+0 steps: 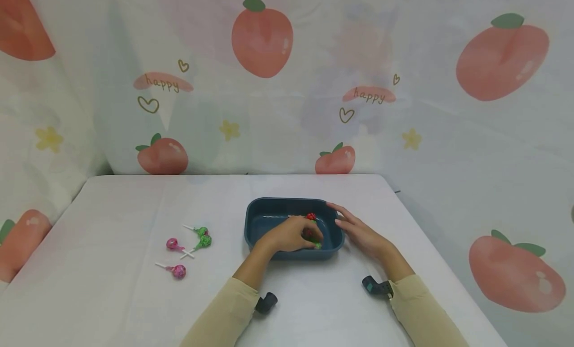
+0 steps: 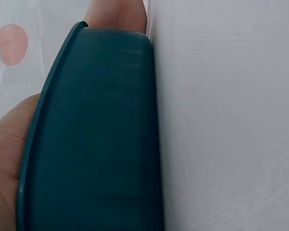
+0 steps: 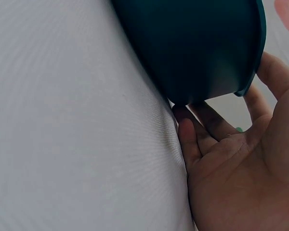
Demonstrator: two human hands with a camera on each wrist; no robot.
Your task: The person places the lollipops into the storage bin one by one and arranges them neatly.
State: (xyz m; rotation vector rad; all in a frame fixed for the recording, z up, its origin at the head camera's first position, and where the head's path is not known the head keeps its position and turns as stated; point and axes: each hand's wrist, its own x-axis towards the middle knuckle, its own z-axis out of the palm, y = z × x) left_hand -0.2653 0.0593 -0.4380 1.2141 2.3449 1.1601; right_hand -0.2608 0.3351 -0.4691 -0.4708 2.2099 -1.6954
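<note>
Left hand [image 1: 290, 234] is beside red-wrapped candy [image 1: 311, 216] inside dark-blue rectangular plastic bin [image 1: 305, 256], pinch indeterminable; right hand [image 1: 365, 237], fingers spread, touches bin.

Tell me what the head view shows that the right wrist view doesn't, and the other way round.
Only the head view shows the left hand over the tray, red candy inside it, and four lollipops on the table.

Only the right wrist view shows the palm side of the right hand.

Both show the tray's outside, the right hand touching it, the white tabletop and some backdrop.
</note>
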